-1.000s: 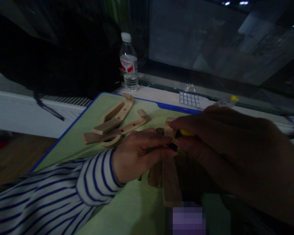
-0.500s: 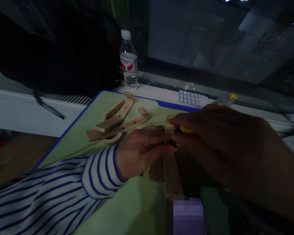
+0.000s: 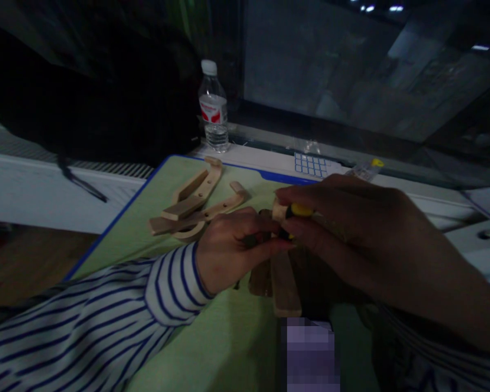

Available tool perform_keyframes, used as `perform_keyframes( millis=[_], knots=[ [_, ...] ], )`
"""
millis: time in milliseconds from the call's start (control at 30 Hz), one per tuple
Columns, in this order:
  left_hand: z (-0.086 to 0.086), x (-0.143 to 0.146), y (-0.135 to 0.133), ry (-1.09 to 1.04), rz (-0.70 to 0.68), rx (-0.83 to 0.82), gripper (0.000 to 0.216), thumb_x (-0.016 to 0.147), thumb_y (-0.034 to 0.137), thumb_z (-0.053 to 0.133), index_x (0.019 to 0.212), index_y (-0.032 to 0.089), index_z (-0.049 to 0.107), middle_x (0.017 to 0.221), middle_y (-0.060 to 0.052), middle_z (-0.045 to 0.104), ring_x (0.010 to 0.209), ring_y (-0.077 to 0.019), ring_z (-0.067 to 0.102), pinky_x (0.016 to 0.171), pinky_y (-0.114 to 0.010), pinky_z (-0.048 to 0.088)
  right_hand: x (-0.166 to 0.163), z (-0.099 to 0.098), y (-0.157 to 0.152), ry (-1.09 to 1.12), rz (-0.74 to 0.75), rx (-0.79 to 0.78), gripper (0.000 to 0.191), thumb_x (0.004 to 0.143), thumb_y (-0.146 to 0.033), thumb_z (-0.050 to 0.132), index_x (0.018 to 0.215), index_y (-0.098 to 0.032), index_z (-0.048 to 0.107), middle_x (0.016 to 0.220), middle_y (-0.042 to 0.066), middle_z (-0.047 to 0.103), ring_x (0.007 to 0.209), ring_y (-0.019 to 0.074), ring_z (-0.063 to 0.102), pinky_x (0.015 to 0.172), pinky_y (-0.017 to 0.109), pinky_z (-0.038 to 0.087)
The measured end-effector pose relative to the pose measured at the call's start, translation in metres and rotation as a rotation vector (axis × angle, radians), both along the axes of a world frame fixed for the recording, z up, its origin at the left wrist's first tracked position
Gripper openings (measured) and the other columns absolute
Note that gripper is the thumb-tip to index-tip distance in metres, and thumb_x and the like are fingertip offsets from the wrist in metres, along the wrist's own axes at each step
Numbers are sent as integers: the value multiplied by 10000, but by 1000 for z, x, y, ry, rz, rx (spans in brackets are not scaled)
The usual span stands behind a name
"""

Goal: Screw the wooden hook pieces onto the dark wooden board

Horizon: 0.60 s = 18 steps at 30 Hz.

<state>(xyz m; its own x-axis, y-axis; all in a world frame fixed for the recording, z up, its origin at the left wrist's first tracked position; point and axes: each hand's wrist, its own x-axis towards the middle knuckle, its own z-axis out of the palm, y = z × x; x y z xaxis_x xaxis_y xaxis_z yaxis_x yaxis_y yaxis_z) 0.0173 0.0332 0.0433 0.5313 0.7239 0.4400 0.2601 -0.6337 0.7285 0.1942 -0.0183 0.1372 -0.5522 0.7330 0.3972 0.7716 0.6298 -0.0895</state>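
Clamped with right hand (image 3: 351,231) on yellow-and-black handle (image 3: 301,210), thumb against fingers, just over the wooden strip (image 3: 286,283). Cannot tell for left hand (image 3: 228,253): pinching the dark part below, or just bracing on the strip. Since half a second ago, shifted slightly left with right grip, exposing more black on the handle; probably a minor regrip at the same spot. Lying unmoved on green surface (image 3: 220,343): curved wooden pieces (image 3: 191,202). Beyond, upright: bottle (image 3: 213,111).
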Motion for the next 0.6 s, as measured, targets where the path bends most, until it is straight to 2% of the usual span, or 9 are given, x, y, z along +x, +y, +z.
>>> perform_keyframes(
  millis=[133, 267, 400, 600],
  knots=[
    [1, -1, -1, -17, -28, -12, 187, 816, 319, 627, 897, 166, 699, 732, -22, 650, 683, -132, 605, 653, -264, 470, 1, 0, -2, 1, 14, -30, 355, 912, -250, 474, 1256, -175, 515, 1205, 33, 638, 1068, 166, 591, 909, 311, 468],
    [1, -2, -2, -25, -13, -20, 205, 805, 321, 642, 881, 139, 698, 771, -57, 669, 700, -150, 605, 664, -289, 475, 1, 1, -2, 10, 14, -60, 288, 912, -235, 456, 1176, -247, 570, 1122, 20, 678, 994, 196, 641, 857, 369, 506],
    [1, -2, -2, -24, -34, -21, 178, 810, 312, 638, 880, 161, 701, 768, -46, 667, 711, -148, 607, 666, -284, 474, 0, 0, 0, 20, 14, -52, 271, 900, -228, 470, 1140, -244, 594, 1047, 32, 700, 950, 206, 655, 813, 367, 515],
    [0, -1, 0, -26, -60, -91, 201, 812, 307, 629, 848, 125, 705, 792, -73, 656, 732, -164, 599, 718, -322, 483, -1, 0, -1, 4, -6, -30, 229, 905, -238, 463, 1068, -217, 624, 983, 47, 710, 892, 203, 657, 769, 344, 502]
  ],
)
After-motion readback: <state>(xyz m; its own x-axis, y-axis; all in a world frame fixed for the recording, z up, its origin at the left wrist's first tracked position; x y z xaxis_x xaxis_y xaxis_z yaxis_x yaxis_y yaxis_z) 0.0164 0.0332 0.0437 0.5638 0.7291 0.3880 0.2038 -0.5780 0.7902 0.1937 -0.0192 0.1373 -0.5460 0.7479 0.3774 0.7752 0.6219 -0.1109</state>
